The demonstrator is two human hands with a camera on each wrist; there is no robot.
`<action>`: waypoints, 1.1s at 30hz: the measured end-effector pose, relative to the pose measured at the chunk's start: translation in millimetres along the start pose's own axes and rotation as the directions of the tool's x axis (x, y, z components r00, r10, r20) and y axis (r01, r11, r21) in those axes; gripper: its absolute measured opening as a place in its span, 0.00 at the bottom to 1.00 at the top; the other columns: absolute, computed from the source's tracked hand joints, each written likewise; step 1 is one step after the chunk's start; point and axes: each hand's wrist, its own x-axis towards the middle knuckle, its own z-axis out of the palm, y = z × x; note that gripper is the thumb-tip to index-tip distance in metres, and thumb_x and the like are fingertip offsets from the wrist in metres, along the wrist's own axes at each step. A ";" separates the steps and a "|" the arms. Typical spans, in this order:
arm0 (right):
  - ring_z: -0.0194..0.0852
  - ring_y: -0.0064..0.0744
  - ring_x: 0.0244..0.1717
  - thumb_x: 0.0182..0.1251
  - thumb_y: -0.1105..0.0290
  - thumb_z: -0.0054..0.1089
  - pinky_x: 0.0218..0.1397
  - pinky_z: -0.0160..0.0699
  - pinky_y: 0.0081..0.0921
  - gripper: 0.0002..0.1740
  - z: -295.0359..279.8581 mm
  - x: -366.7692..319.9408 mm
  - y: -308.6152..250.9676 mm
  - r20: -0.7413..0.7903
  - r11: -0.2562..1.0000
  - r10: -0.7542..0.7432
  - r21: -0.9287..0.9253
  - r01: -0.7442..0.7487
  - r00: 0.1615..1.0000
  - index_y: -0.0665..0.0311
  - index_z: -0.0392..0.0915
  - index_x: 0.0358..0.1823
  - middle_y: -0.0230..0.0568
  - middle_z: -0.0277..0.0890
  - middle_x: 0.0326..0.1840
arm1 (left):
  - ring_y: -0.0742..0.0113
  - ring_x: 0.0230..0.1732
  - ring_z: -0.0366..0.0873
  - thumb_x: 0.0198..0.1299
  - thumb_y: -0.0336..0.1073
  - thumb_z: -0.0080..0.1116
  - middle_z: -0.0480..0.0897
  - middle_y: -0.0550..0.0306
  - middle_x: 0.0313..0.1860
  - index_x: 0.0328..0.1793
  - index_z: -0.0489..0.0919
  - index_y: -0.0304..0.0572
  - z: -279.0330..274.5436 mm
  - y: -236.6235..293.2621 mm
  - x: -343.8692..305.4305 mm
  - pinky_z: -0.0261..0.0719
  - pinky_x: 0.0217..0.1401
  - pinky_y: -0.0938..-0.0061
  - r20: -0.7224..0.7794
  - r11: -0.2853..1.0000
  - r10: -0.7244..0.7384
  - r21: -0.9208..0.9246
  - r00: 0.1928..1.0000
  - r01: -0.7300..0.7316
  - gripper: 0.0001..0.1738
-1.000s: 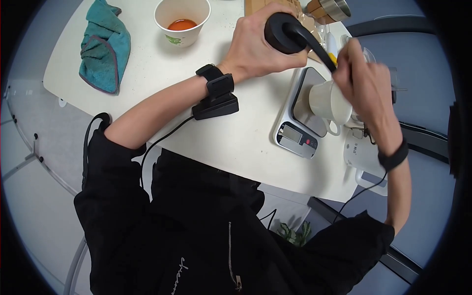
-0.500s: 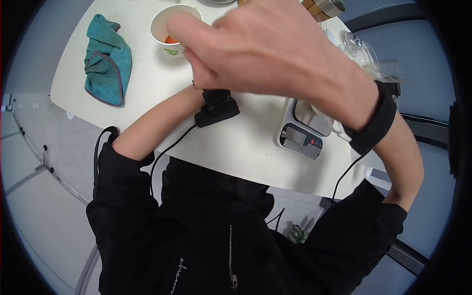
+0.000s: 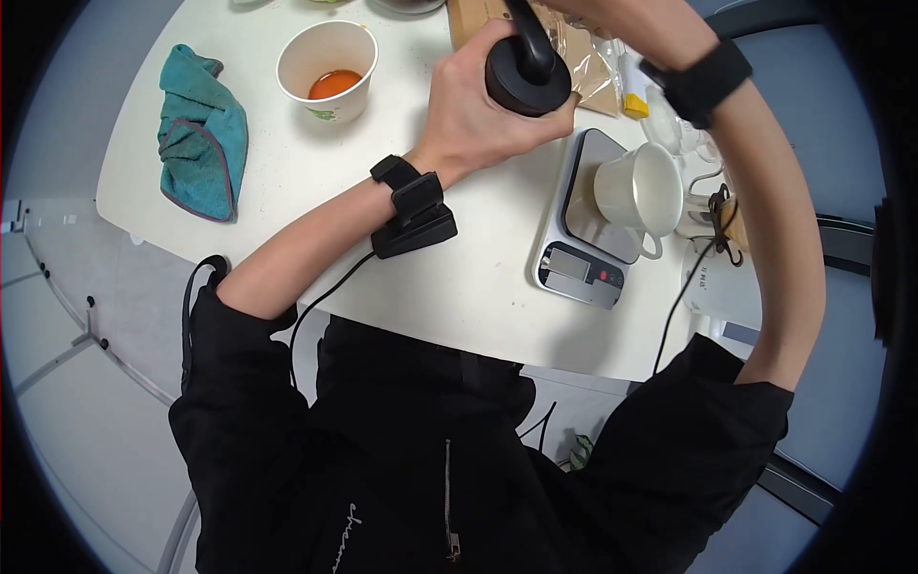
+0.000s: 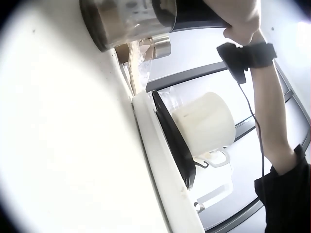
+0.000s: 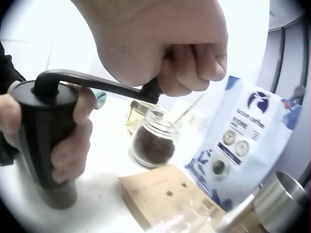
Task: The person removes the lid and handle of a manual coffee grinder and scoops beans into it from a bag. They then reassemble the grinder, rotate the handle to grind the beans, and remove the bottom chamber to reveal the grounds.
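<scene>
In the head view, my left hand [image 3: 478, 110] grips a black hand grinder [image 3: 528, 84] above the table. The right wrist view shows my left fingers [image 5: 70, 150] wrapped round the grinder's body [image 5: 41, 131], which stands nearly upright. There my right hand [image 5: 165, 43] is curled round the knob at the end of the black crank [image 5: 97, 83]. In the head view that hand is beyond the top edge, with only its forearm showing. The grinder's clear lower part [image 4: 136, 17] shows at the top of the left wrist view.
A white cup [image 3: 631, 191] rests on a scale [image 3: 598, 282] to the right. A paper cup [image 3: 328, 81] with reddish liquid and a teal cloth [image 3: 201, 134] are on the left. Beyond the grinder are a glass jar [image 5: 154, 145], a brown packet [image 5: 165, 191] and a blue-white bag [image 5: 243, 141].
The crank has turned, and my right hand has swung from the grinder's right side, across its near-left side, to beyond the top edge. My left hand keeps its grip.
</scene>
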 end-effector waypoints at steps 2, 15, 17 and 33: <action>0.75 0.54 0.19 0.66 0.64 0.51 0.21 0.71 0.45 0.13 -4.4 -22.1 11.7 0.058 0.994 0.106 0.000 -0.106 0.993 0.69 0.68 0.33 0.52 0.73 0.16 | 0.66 0.31 0.86 0.39 0.41 0.76 0.85 0.56 0.28 0.46 0.76 0.37 4.1 -4.3 -1.6 0.84 0.40 0.75 -0.067 0.998 0.044 -0.031 0.997 -0.046 0.29; 0.70 0.46 0.13 0.65 0.69 0.54 0.18 0.66 0.39 0.04 -17.9 -110.6 17.5 0.009 0.990 0.088 -0.109 -0.086 0.996 0.58 0.69 0.38 0.42 0.66 0.11 | 0.68 0.31 0.86 0.38 0.42 0.77 0.85 0.55 0.30 0.46 0.76 0.39 2.7 -5.1 -3.6 0.84 0.41 0.74 -0.049 0.992 0.115 -0.050 0.992 -0.117 0.30; 0.70 0.49 0.13 0.69 0.70 0.50 0.19 0.67 0.40 0.03 -26.5 -118.2 11.6 0.088 0.988 0.134 -0.086 -0.127 0.987 0.59 0.68 0.39 0.44 0.66 0.11 | 0.74 0.36 0.81 0.40 0.38 0.77 0.83 0.59 0.34 0.48 0.76 0.38 1.0 -3.8 -3.7 0.81 0.45 0.78 0.009 0.994 0.083 -0.073 0.996 -0.082 0.29; 0.63 0.35 0.10 0.42 0.72 0.59 0.16 0.64 0.30 0.10 -68.5 -115.0 -80.7 0.028 0.968 -0.076 0.242 0.067 0.997 0.58 0.68 0.27 0.33 0.66 0.13 | 0.72 0.36 0.81 0.40 0.33 0.77 0.84 0.56 0.35 0.47 0.76 0.36 -10.4 -3.1 9.0 0.80 0.43 0.77 -0.007 0.971 0.232 -0.062 0.973 -0.232 0.28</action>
